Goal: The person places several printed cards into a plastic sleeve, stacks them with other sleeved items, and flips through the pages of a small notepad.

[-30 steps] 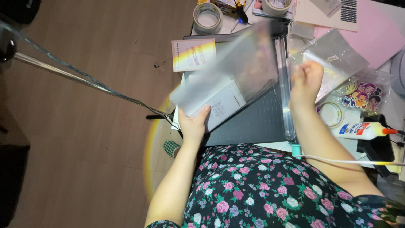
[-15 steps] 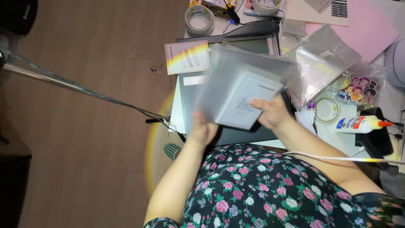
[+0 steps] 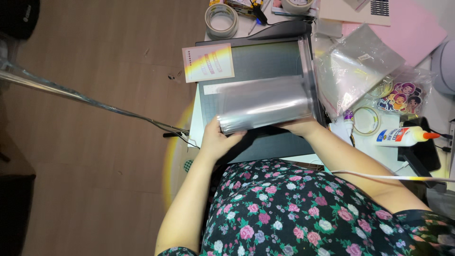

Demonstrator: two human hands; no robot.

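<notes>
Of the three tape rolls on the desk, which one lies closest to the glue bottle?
The thin clear roll, lying flat just left of the white glue bottle. The other two rolls sit far off along the desk's top edge.

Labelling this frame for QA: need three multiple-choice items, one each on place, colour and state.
1. Where does the glue bottle lie?
A. right of the paper trimmer
B. on the floor
C. on the person's lap

2. What colour is the glue bottle's cap?
A. blue
B. orange
C. black

3. How is the stack of clear sleeves held?
A. by the left hand alone
B. lying untouched
C. between both hands, the right hand at its other end

Answers: 1 A, it lies on the desk past the trimmer's rail; 2 B, its tip is orange; 3 C, a hand grips each end.
</notes>
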